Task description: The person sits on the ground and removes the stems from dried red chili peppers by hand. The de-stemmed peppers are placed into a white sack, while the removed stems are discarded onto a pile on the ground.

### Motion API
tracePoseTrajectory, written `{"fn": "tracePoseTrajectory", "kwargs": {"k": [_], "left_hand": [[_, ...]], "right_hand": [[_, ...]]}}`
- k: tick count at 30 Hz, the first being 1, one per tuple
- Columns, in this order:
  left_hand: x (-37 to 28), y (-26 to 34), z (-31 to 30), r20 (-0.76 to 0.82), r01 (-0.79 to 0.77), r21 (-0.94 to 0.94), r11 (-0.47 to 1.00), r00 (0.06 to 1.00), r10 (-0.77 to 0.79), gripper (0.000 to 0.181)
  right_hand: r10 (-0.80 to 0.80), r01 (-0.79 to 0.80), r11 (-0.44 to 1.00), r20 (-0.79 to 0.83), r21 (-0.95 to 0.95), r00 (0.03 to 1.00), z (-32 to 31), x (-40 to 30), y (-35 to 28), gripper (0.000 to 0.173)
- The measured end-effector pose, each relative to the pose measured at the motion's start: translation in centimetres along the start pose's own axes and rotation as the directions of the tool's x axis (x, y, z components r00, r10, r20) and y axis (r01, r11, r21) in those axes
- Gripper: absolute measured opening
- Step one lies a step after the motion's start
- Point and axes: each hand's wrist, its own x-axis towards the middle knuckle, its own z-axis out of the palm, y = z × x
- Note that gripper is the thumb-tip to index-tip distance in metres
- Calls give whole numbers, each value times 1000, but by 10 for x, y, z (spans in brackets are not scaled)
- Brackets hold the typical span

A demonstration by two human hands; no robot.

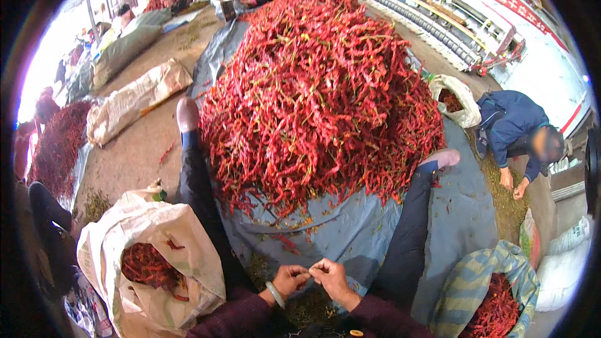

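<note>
My left hand (288, 281), with a pale bangle at the wrist, meets my right hand (331, 279) at the fingertips, low in the middle between my legs. The fingers of both are pinched together; a small dark red bit, perhaps a chili, shows under the left fingers, but what each holds is too small to tell. Beyond them rises a large pile of red chili peppers (310, 103) on a blue-grey tarp (328, 230). A few loose chilies (286, 244) lie on the tarp just past my hands. Stem scraps (310, 310) lie below my hands.
An open white woven sack (202, 253) with chilies stands at left, a striped sack (462, 281) with chilies at right. A white sack (141, 98) lies beyond my left leg. A co-worker (512, 126) crouches at right beside another open sack (465, 89). Machinery (422, 23) stands behind.
</note>
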Motion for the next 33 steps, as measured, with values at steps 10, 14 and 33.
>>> {"fn": "tracePoseTrajectory", "kwargs": {"k": [10,14,33], "left_hand": [[-19,18,14,112,13,80,997,993,-22,10],[-28,14,8,168,62,149,987,982,-87,11],[-29,-7,11,26,-88,489,868,996,87,14]], "right_hand": [[62,-66,987,29,149,998,-5,-16,-4,13],[335,-424,803,270,419,903,-17,-19,1,14],[-165,176,904,63,-389,984,3,-37,8,20]]}}
